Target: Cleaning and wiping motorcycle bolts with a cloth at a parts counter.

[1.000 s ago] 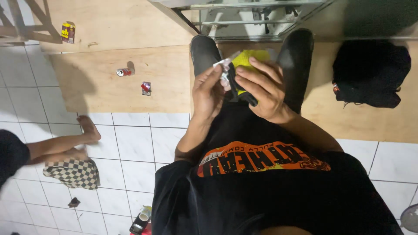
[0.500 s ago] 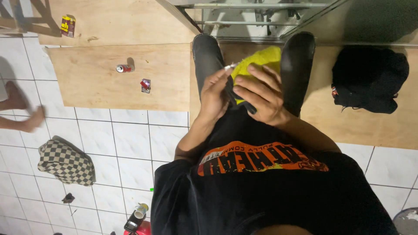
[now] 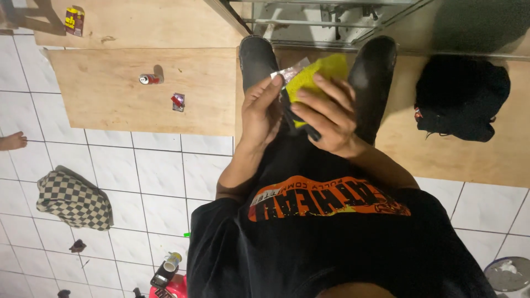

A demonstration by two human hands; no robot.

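Since half a second ago the bare foot [image 3: 12, 141] at the left edge of the frame has drawn back, so only its toes show, and the checkered cloth [image 3: 74, 200] lies a little lower left than before; the two hands have hardly shifted.

White floor tiles [image 3: 138, 165] fill the left and lower parts of the frame. Above them lies a plywood sheet [image 3: 110, 105], with a second sheet behind it along the top. On the plywood at upper left rest a small can [image 3: 149, 79] on its side and, just right of it, a crumpled wrapper [image 3: 178, 101]. A small yellow and red packet [image 3: 73, 21] lies on the far sheet in the upper left corner. A black bag [image 3: 461, 98] sits on the plywood at upper right. A metal frame [image 3: 331, 22] runs along the top centre. At the bottom edge stand a red container [image 3: 168, 287] and, lower right, a grey round lid [image 3: 508, 274].

Both hands meet in the upper middle, between the black shoes [image 3: 259, 58]. The left hand [image 3: 259, 110] has its fingers straight and together, pressed against the silvery edge of a yellow packet [image 3: 323, 72]. The right hand [image 3: 326, 118] lies over the packet with fingers spread and curled down, clamped on it and on a dark object beneath that I cannot make out.
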